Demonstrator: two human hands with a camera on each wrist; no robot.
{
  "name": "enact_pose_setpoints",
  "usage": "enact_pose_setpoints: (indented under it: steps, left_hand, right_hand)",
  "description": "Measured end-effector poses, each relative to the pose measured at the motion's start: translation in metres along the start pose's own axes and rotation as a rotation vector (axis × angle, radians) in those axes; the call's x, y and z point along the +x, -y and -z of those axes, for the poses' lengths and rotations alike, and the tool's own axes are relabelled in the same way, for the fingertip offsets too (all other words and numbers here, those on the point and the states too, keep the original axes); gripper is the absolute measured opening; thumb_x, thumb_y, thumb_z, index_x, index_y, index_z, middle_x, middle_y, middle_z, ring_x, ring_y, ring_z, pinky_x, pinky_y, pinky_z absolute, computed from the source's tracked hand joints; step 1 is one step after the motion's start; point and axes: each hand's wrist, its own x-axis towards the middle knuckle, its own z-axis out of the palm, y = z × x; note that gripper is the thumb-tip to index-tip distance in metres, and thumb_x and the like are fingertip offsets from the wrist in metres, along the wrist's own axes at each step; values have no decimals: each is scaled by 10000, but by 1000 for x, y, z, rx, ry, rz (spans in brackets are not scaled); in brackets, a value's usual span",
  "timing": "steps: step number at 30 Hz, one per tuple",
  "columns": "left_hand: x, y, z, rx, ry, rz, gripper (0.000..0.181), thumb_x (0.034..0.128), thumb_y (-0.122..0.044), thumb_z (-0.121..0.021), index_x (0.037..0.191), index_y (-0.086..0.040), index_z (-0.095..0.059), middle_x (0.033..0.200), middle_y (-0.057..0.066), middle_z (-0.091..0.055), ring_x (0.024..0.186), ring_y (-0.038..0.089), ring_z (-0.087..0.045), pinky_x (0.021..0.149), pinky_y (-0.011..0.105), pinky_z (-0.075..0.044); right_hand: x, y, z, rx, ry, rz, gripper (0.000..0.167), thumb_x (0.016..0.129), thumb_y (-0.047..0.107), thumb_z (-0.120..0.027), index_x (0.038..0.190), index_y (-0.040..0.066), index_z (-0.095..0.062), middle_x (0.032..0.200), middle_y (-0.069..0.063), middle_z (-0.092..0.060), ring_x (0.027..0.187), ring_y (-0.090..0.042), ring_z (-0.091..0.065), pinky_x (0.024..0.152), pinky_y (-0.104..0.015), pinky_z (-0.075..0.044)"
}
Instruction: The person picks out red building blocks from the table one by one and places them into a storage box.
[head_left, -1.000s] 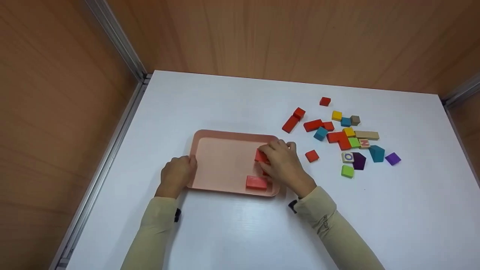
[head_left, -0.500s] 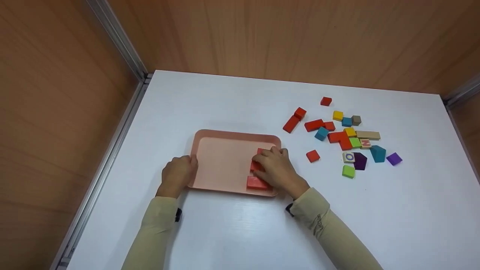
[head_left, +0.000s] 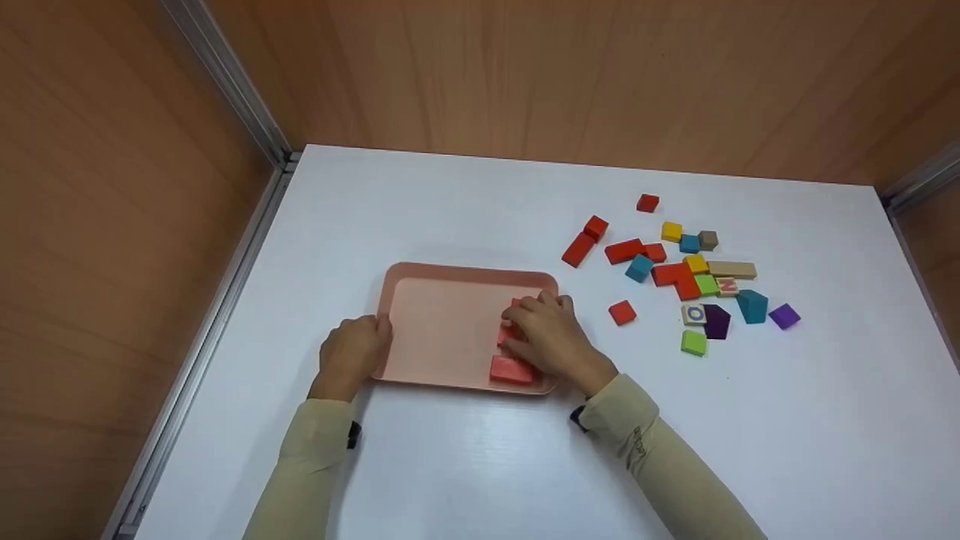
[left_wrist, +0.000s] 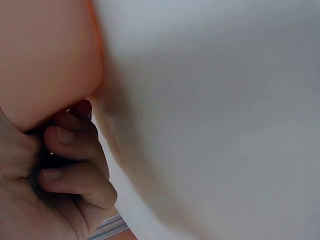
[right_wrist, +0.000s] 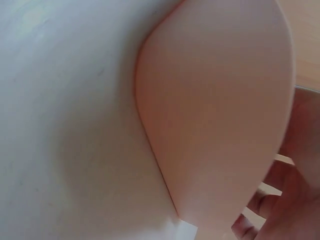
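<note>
A shallow pink tray (head_left: 439,330) lies on the white table. At its left rim my left hand (head_left: 351,352) grips the edge; in the left wrist view its fingers (left_wrist: 80,185) are curled under the tray. My right hand (head_left: 553,337) reaches over the tray's right end. Its thumb and fingers hold a red block (head_left: 505,334), mostly covered by the hand. Just in front of it a longer red block (head_left: 511,370) lies near the tray's front right corner. Another bit of red shows behind the fingers. The right wrist view shows mainly the tray's outer wall (right_wrist: 215,115).
Right of the tray lie scattered blocks: a lone red cube (head_left: 622,312), a long red block (head_left: 578,249), a teal block (head_left: 639,268), a purple cube (head_left: 785,316) and several others. Wooden panels (head_left: 525,75) stand behind and at the sides.
My right hand has moved slightly left and toward the front within the tray, bringing the red block near the longer one. The left hand has stayed on the rim.
</note>
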Motion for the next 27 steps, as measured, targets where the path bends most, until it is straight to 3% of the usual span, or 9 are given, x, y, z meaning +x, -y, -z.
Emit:
enact_pose_setpoints:
  steps: [7,14,21,27]
  left_hand:
    - [0,0,0,-20,33,20,517,1062,-373,-297,811,-51,-614,687,95,-575,631,246,-527,565,379,-414]
    - [2,1,0,-5,26,9,522,1059,-375,-290,777,-56,-591,685,101,-577,617,248,-524,556,381,-416]
    - [0,3,0,-8,1,-17,504,1054,-356,-310,742,-58,-569,706,119,-595,617,254,-529,558,400,-435]
    - [1,1,1,-10,0,-42,491,1055,-345,-319,715,-68,-539,694,116,-584,609,254,-521,547,402,-429]
  right_hand:
    - [-5,-18,17,56,-162,-4,387,898,317,-763,1236,155,-665,1166,-27,-647,1050,-225,-516,939,-480,-357]
    - [-20,-55,34,94,-272,-64,411,873,256,-798,1242,121,-675,1153,-58,-667,1024,-249,-542,936,-517,-353]
    - [-41,-107,51,105,-318,-251,384,891,215,-779,1238,96,-664,1150,-95,-662,1114,-302,-525,890,-508,-337]
    - [-60,-147,61,101,-334,-446,431,913,203,-753,1294,50,-620,1124,-147,-626,1087,-339,-498,872,-540,-329]
